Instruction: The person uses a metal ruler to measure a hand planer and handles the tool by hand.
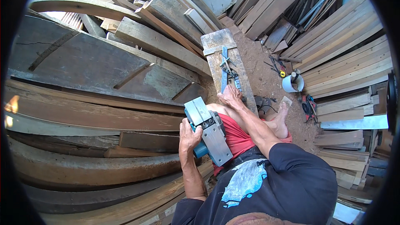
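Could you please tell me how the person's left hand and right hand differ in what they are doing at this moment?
The left hand grips a teal electric planer, turned so its metal sole faces up; the right hand rests on the wooden bench by a blue metal tool. The left hand stays near the lap; the right hand reaches forward. The left hand is closed; the right hand's grip is unclear. Both are bare.

packages: none in view | labels: none | signs: none | screens: none
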Demonstrator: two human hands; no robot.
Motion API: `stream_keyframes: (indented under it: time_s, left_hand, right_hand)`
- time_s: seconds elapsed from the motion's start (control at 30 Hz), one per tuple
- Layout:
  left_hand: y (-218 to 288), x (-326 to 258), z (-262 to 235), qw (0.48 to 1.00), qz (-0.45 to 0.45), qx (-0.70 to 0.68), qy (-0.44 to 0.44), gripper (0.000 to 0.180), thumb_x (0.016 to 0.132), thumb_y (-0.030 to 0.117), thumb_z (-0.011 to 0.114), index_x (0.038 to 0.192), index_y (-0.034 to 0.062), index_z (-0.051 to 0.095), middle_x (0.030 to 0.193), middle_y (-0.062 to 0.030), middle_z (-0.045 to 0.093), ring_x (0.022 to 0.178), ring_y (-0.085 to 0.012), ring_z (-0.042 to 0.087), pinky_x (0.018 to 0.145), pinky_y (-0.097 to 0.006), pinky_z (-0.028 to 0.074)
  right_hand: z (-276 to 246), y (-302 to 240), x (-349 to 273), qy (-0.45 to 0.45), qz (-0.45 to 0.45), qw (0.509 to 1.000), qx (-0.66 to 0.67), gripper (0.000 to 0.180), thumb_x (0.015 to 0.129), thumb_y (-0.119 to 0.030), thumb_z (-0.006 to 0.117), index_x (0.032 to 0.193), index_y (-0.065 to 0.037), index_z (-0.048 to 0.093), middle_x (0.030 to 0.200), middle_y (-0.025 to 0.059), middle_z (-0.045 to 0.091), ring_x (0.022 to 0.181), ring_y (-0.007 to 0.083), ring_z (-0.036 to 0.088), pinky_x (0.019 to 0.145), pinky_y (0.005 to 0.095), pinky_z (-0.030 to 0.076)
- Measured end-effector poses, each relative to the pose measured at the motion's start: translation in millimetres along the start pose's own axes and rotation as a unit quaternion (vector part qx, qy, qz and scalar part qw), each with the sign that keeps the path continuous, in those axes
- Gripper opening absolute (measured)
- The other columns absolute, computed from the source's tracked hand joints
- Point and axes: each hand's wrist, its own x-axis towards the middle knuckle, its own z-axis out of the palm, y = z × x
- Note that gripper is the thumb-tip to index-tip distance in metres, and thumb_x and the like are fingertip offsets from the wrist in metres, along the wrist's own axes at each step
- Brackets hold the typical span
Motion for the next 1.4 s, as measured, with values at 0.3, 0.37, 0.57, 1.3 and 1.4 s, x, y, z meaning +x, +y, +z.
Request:
stream_keyframes:
  time_s: [0.3, 0.37, 0.57, 1.3, 1.4]
  left_hand:
    - [-1, -3, 3, 1.000, 0.015, 0.000, 0.012, 0.037, 0.081, 0.019, 0.060, 0.109, -0.0033, 0.050, 0.100, -0.0253, 0.057, 0.096, -0.0445, 0.052, 0.088, -0.053, 0.043]
    - [-2, -4, 5, 1.000, 0.017, 0.007, 0.018, 0.037, 0.081, 0.019, 0.060, 0.108, -0.0030, 0.049, 0.100, -0.0253, 0.057, 0.095, -0.0446, 0.052, 0.088, -0.053, 0.043]
    - [6, -3, 0, 1.000, 0.001, 0.007, 0.008, 0.036, 0.081, 0.019, 0.060, 0.108, -0.0028, 0.049, 0.098, -0.0252, 0.057, 0.094, -0.0442, 0.052, 0.086, -0.053, 0.043]
    - [13, -6, 4, 1.000, 0.010, -0.006, 0.015, 0.035, 0.082, 0.019, 0.060, 0.109, -0.0020, 0.050, 0.098, -0.0237, 0.055, 0.093, -0.0437, 0.051, 0.085, -0.053, 0.043]
    - [13, -5, 6, 0.997, 0.073, 0.019, 0.012, 0.036, 0.084, 0.020, 0.060, 0.111, -0.0032, 0.051, 0.104, -0.0250, 0.055, 0.097, -0.0451, 0.050, 0.088, -0.053, 0.042]
  right_hand:
    - [4, 9, -5, 0.006, -0.012, 1.000, 0.016, 0.050, 0.080, -0.044, 0.070, 0.098, 0.003, 0.069, 0.099, 0.0274, 0.070, 0.094, 0.0417, 0.070, 0.079, 0.0516, 0.056]
    - [5, 12, -7, 0.028, -0.030, 0.999, 0.022, 0.051, 0.080, -0.045, 0.069, 0.093, 0.005, 0.068, 0.096, 0.0289, 0.070, 0.092, 0.0443, 0.070, 0.078, 0.0527, 0.056]
    - [3, 15, -12, 0.021, -0.044, 0.999, 0.022, 0.048, 0.079, -0.043, 0.069, 0.097, 0.002, 0.066, 0.093, 0.0267, 0.070, 0.090, 0.0428, 0.069, 0.081, 0.0512, 0.055]
    - [-4, 27, -35, 0.037, -0.124, 0.990, 0.056, 0.042, 0.079, -0.039, 0.067, 0.096, -0.001, 0.064, 0.087, 0.0252, 0.068, 0.084, 0.0444, 0.067, 0.077, 0.0511, 0.053]
    - [2, 45, -30, 0.066, -0.155, 0.982, 0.080, 0.034, 0.080, -0.032, 0.069, 0.087, 0.000, 0.060, 0.082, 0.0264, 0.063, 0.080, 0.0439, 0.064, 0.070, 0.0506, 0.050]
